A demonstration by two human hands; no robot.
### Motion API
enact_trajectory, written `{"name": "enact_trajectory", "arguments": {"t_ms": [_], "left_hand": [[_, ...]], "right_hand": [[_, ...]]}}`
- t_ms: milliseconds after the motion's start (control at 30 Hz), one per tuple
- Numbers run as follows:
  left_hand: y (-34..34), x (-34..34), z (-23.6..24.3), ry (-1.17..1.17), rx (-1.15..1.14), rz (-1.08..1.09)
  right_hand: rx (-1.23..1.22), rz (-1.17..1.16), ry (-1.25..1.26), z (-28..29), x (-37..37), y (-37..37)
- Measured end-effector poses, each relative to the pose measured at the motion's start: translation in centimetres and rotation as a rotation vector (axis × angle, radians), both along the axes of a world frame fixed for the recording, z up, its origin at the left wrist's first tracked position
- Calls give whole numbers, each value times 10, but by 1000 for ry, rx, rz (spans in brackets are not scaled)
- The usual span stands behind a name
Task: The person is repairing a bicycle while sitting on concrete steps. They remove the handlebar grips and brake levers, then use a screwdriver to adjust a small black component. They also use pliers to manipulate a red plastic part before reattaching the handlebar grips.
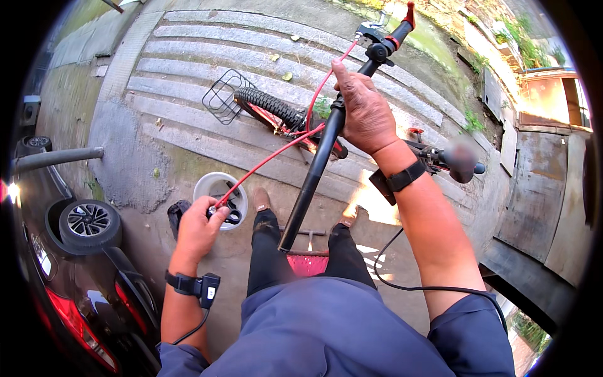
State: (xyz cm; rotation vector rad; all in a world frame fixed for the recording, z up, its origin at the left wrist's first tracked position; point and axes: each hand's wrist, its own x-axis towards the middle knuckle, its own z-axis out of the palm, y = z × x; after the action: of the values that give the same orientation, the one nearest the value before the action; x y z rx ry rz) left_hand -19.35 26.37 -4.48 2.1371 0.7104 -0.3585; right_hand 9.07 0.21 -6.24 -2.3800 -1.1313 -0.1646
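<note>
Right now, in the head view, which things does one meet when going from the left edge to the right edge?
Dark car → left hand gripping the end of the red cable → white bucket → wire basket → black handlebar → right hand on the bar → wooden door.

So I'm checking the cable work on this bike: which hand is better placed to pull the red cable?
Probably the left hand: it already pinches the red cable at its lower end. The right hand is wrapped around the black handlebar, steadying it.
</note>
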Motion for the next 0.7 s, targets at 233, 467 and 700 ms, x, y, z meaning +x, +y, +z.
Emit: {"name": "enact_trajectory", "arguments": {"t_ms": [233,467,700], "left_hand": [[-36,-7,-45,34,-18,-155],[-70,-18,-77,94,-36,-300],[-109,-28,-89,160,-185,-385]], "right_hand": [[-15,-17,-31,3,-1,2],[10,-21,-93,-2,1,1],[10,-23,-54,2,-1,1]]}}
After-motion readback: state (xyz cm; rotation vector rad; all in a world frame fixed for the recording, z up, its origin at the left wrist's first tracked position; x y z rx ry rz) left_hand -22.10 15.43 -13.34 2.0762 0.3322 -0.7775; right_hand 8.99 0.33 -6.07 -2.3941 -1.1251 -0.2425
